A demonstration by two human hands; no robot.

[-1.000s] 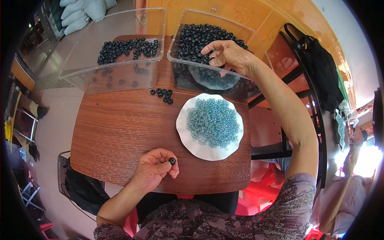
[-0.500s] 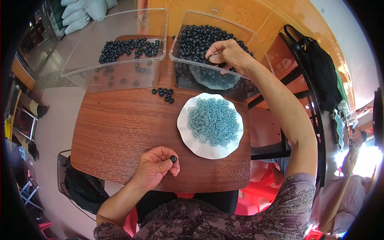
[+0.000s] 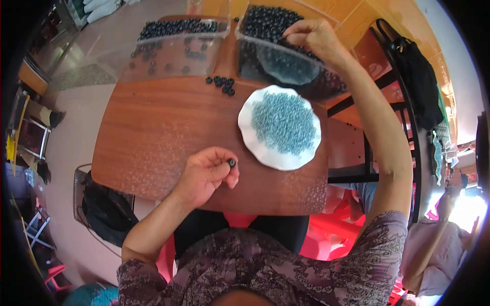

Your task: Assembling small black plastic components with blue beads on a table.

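Note:
A round black bead (image 3: pixel 231 162) is pinched between the thumb and forefinger of my left hand (image 3: pixel 206 176), above the table's near side. My right hand (image 3: pixel 316 41) reaches over the front wall of a clear plastic bin (image 3: pixel 275 64) at the far right, heaped with black beads (image 3: pixel 268 23). Its thumb and fingers are pressed together at the beads; whatever they hold is hidden. Between my hands and that bin, a white plate with a wavy rim (image 3: pixel 246 137) carries a pile of small blue-green translucent beads (image 3: pixel 283 122).
Left of the far bin stands a second clear bin (image 3: pixel 107 71) with fewer black beads. Several loose black beads (image 3: pixel 224 84) lie on the wooden table (image 3: pixel 148 132) before the bins. A black bag (image 3: pixel 416 81) hangs at the right, near a dark metal frame (image 3: pixel 352 178). Another person (image 3: pixel 439 250) is at the right edge.
My view has tilted down, so the table and bins sit higher in the picture. My left hand keeps its bead; my right hand stays at the far-right bin, slightly shifted right.

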